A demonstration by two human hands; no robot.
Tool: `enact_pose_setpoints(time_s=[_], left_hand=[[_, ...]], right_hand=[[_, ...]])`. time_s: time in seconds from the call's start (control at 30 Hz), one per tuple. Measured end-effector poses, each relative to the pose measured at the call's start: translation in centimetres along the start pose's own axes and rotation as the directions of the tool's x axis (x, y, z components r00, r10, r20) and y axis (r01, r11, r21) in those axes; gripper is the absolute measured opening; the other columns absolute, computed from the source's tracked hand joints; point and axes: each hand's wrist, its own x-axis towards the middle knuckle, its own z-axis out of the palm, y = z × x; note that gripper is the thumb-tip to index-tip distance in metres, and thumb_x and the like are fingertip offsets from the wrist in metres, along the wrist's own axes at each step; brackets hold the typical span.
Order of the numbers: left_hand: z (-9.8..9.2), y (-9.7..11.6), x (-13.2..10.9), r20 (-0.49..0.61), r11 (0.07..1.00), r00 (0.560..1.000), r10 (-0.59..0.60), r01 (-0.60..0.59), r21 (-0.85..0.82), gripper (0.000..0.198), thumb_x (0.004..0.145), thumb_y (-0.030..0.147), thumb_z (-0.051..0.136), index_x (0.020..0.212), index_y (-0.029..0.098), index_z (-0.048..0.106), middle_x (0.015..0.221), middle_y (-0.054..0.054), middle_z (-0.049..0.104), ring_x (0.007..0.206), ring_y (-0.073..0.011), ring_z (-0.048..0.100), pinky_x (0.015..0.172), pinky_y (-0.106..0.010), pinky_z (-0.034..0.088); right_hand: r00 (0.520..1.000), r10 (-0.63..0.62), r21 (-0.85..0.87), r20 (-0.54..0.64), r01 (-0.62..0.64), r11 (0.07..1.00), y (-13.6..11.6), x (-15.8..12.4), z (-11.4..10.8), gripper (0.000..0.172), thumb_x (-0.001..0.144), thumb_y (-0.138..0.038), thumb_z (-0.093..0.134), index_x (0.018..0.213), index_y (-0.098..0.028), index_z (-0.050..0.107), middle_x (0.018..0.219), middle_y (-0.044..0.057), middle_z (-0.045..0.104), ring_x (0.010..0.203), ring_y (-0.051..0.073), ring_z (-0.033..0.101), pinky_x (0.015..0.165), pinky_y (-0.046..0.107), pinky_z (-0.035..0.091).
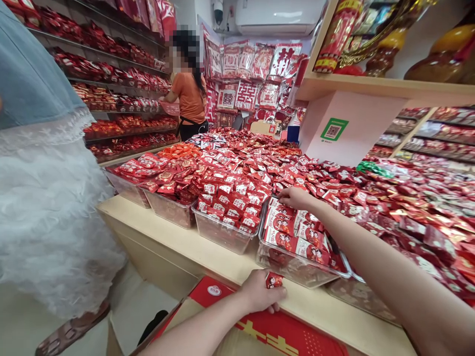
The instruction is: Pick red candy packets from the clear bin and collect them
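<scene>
My left hand (261, 292) is closed round a small red packet (273, 280) at the front edge of the wooden counter. Farther up and to the right, my right hand (296, 198) reaches over the back of a clear plastic bin (300, 264). Its fingers bend down at the packets there; whether they hold one is hidden. Red and white packets (280, 222) printed with small figures lie in rows in this bin. Just left of it, another clear bin (222, 236) is heaped with red packets (232, 200).
A red cardboard box (293, 329) stands below the counter (170, 236). Someone in a white skirt (55, 212) is close on the left. A person in an orange top (190, 99) stands by the shelves (122, 62). A wooden shelf (386, 89) overhangs at right.
</scene>
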Motion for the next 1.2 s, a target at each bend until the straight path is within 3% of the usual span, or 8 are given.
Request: enact_pose_setpoints(time_s=[0.17, 0.3, 0.4, 0.7, 0.83, 0.97, 1.2], left_hand=[[0.0, -0.2, 0.1, -0.004, 1.000, 1.000, 0.007, -0.007, 0.001, 0.022, 0.066, 0.031, 0.054, 0.080, 0.016, 0.045, 0.050, 0.004, 0.050, 0.045, -0.0134, 0.056, 0.034, -0.018, 0.041], [0.0, -0.1, 0.0, -0.005, 1.000, 1.000, 0.011, -0.011, 0.001, 0.022, 0.066, 0.030, 0.053, 0.080, 0.015, 0.046, 0.051, 0.004, 0.049, 0.044, -0.0126, 0.056, 0.034, -0.017, 0.041], [0.0, 0.1, -0.1, -0.008, 1.000, 1.000, 0.021, -0.021, 0.003, 0.020, 0.067, 0.030, 0.052, 0.080, 0.015, 0.046, 0.052, 0.004, 0.049, 0.044, -0.0118, 0.055, 0.034, -0.017, 0.041], [0.0, 0.3, -0.1, -0.007, 1.000, 1.000, 0.021, -0.021, 0.018, 0.020, 0.067, 0.030, 0.052, 0.079, 0.015, 0.047, 0.053, 0.003, 0.049, 0.044, -0.0119, 0.055, 0.034, -0.017, 0.041], [0.0, -0.2, 0.2, -0.007, 1.000, 1.000, 0.018, -0.018, 0.010, 0.021, 0.068, 0.031, 0.052, 0.081, 0.015, 0.046, 0.055, 0.003, 0.050, 0.044, -0.0117, 0.055, 0.034, -0.017, 0.040], [0.0, -0.5, 0.3, -0.003, 1.000, 1.000, 0.011, -0.011, 0.010, 0.023, 0.068, 0.032, 0.053, 0.082, 0.015, 0.047, 0.054, 0.003, 0.050, 0.044, -0.0118, 0.055, 0.034, -0.017, 0.041], [-0.1, -0.5, 0.3, -0.009, 1.000, 1.000, 0.023, -0.022, 0.021, 0.022, 0.068, 0.032, 0.053, 0.081, 0.015, 0.047, 0.053, 0.003, 0.050, 0.045, -0.0123, 0.056, 0.034, -0.017, 0.041]], right_hand=[[0.996, -0.046, 0.039, -0.080, 0.050, 0.998, -0.6, -1.4, -0.5, 0.020, 0.071, -0.030, 0.049, 0.079, -0.020, 0.064, 0.078, 0.002, 0.066, 0.070, 0.016, 0.058, 0.060, 0.023, 0.041], [0.997, -0.070, 0.065, -0.025, 0.072, 0.995, -0.8, -2.7, -0.8, 0.017, 0.069, -0.032, 0.053, 0.074, -0.020, 0.064, 0.072, 0.002, 0.066, 0.065, 0.015, 0.058, 0.057, 0.023, 0.041], [0.999, -0.048, 0.101, 0.001, 0.048, 0.994, -1.0, -3.2, -0.8, 0.012, 0.066, -0.025, 0.055, 0.072, -0.019, 0.063, 0.070, 0.002, 0.066, 0.066, 0.015, 0.058, 0.059, 0.023, 0.041], [1.000, -0.011, 0.191, -0.002, 0.011, 0.981, -1.0, -3.1, -0.3, 0.018, 0.064, -0.016, 0.053, 0.079, -0.017, 0.062, 0.079, 0.003, 0.066, 0.072, 0.015, 0.058, 0.062, 0.022, 0.043], [0.999, -0.023, 0.224, -0.039, 0.031, 0.974, -1.2, -3.5, -0.7, 0.016, 0.068, -0.023, 0.051, 0.078, -0.018, 0.062, 0.078, 0.003, 0.066, 0.070, 0.015, 0.059, 0.062, 0.022, 0.043], [0.997, -0.069, 0.212, -0.033, 0.075, 0.975, -1.9, -4.5, -1.1, 0.021, 0.071, -0.034, 0.050, 0.074, -0.019, 0.064, 0.073, 0.002, 0.067, 0.065, 0.015, 0.059, 0.058, 0.024, 0.042], [0.966, -0.255, 0.179, -0.040, 0.258, 0.950, -2.6, -4.8, -0.5, 0.021, 0.073, -0.024, 0.048, 0.081, -0.022, 0.067, 0.084, 0.001, 0.067, 0.077, 0.015, 0.059, 0.071, 0.023, 0.042]])
